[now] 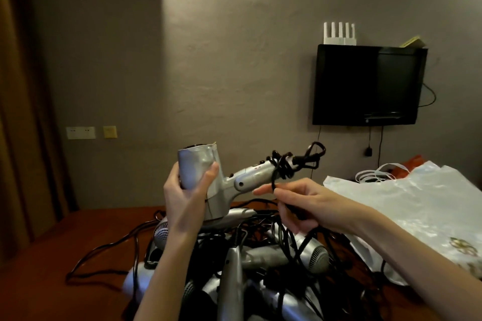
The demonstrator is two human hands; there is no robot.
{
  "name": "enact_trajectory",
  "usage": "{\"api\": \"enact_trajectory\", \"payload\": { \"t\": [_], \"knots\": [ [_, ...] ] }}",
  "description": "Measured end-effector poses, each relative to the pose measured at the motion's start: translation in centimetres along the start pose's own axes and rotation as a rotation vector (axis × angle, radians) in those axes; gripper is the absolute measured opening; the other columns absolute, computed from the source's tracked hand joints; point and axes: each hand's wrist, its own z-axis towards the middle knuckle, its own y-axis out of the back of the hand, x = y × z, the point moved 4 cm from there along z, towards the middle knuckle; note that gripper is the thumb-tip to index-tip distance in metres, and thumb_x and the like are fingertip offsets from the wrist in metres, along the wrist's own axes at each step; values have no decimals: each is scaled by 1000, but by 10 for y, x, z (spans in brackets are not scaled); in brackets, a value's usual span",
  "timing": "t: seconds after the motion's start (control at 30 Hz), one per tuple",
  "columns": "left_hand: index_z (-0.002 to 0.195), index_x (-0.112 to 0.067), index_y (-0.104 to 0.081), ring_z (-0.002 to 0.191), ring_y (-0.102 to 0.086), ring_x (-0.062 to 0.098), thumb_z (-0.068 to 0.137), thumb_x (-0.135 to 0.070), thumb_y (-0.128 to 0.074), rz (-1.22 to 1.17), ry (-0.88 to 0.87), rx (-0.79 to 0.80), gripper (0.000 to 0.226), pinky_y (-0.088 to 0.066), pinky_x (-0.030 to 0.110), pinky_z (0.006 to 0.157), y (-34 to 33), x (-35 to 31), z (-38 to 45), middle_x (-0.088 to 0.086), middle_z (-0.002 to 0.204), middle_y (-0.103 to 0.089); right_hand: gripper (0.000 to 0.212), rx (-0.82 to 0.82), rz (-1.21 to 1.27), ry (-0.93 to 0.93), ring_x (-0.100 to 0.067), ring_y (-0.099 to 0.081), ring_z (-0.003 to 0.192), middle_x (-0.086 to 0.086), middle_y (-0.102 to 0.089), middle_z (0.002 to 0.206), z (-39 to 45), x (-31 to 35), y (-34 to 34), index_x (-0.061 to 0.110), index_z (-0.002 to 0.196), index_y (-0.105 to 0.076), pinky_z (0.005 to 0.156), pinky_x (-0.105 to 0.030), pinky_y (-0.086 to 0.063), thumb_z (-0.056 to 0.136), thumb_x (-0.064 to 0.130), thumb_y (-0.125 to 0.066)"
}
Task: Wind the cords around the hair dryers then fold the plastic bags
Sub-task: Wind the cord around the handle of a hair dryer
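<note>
The left hand (182, 190) is raised above the counter (52, 255), fingers and thumb curled round the barrel of a silver hair dryer (208, 174), which it holds with the nozzle end upward and the handle pointing right. A black cord (284, 164) is wound in loose, untidy loops around the far end of that handle, with a few loops sticking out beyond it. From the windings the cord drops to the right hand (305, 206), which pinches it between thumb and curled fingers just below the handle, the forefinger stretched out toward the dryer; the rest of the cord hangs from this hand into the heap below.

Under both hands, at the near middle of the reddish-brown counter, lies a pile of silver hair dryers (247, 268) tangled in black cords, some cords trailing toward the left edge. No brand or writing can be read on any dryer; small red marks on the held handle are too blurred to make out.

At the right edge lies a translucent white plastic bag (407, 206) with a gold printed emblem, illegible, and white handles near an orange bag (414, 161) behind it.

On the grey wall hangs a dark television (367, 86), with a white router (339, 34) on top of it.
</note>
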Motion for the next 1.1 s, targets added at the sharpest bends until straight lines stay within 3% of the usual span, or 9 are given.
{"api": "enact_trajectory", "payload": {
  "t": [0.17, 0.33, 0.43, 0.53, 0.63, 0.77, 0.93, 1.0, 1.1],
  "knots": [
    [98, -29, -62, 70, -63, -1, 67, -44, -75, 34, -71, 45, 37, -50, 14, 58, -8, -5, -4, -7, 84, -67, 34, -94, -166, 111, -11, -30, 41, -3, -45, 52, 13, 21, 6, 16, 112, -69, 43, -15, -28, 96, 34, -45],
    [96, -29, -65, 75, -65, 7, 60, -55, -74, -9, -20, -7, 45, -54, 20, 62, 1, 0, 0, -5, 85, -69, 38, -175, -206, 62, -9, -32, 42, -1, -39, 48, 19, 9, -3, 10, 106, -70, 45, -19, -30, 95, 37, -45],
    [96, -24, -66, 83, -68, 19, 73, -40, -78, -99, 113, -22, 30, -56, 32, 68, 3, 1, 1, 1, 88, -71, 64, -160, -316, -65, -11, -29, 40, -1, -32, 42, 17, 6, -4, 4, 80, -74, 55, -24, -42, 92, 55, -37],
    [98, -20, -65, 84, -70, 26, 79, -37, -76, -147, 258, 10, 28, -57, 36, 69, 1, 3, 1, 11, 95, -72, 81, -78, -287, -152, -13, -23, 39, -3, -23, 41, 17, 4, -4, 3, 58, -66, 46, -15, -31, 88, 70, -32],
    [108, -8, -65, 73, -69, 28, 66, -48, -74, -203, 389, 108, 59, -57, 35, 62, -2, 10, 2, 19, 95, -70, 59, 74, -16, -239, -9, -21, 43, 6, -26, 46, 14, -2, 3, 13, 58, -61, 44, -16, -25, 82, 65, -49],
    [119, 0, -60, 71, -69, 27, 53, -53, -77, -275, 511, 259, 87, -56, 33, 59, -12, 13, -2, 19, 93, -69, 27, 229, 166, -188, -8, -40, 60, 6, -42, 64, 0, -3, 22, 17, 79, -68, 65, -21, -39, 85, 44, -66],
    [113, 2, -62, 64, -67, 25, 72, -41, -73, -309, 551, 363, 61, -55, 28, 52, -18, 9, -9, 19, 87, -68, 45, 52, -238, -351, -7, -39, 43, 6, -46, 47, -8, -5, 38, 15, 61, -62, 54, -17, -38, 81, 55, -64],
    [110, 1, -63, 64, -67, 25, 68, -41, -75, -249, 540, 366, 61, -56, 29, 54, -15, 9, -6, 19, 87, -69, 53, -12, -440, -384, -9, -39, 43, 5, -47, 49, -9, -3, 48, 10, 66, -57, 50, -15, -37, 79, 61, -64],
    [108, -1, -65, 67, -67, 25, 49, -51, -77, -97, 450, 364, 78, -55, 31, 58, -8, 10, 0, 16, 84, -70, 23, 7, -650, -404, -13, -54, 56, -3, -59, 63, -6, 7, 58, 13, 69, -65, 55, -17, -45, 83, 31, -70]
  ]
}}
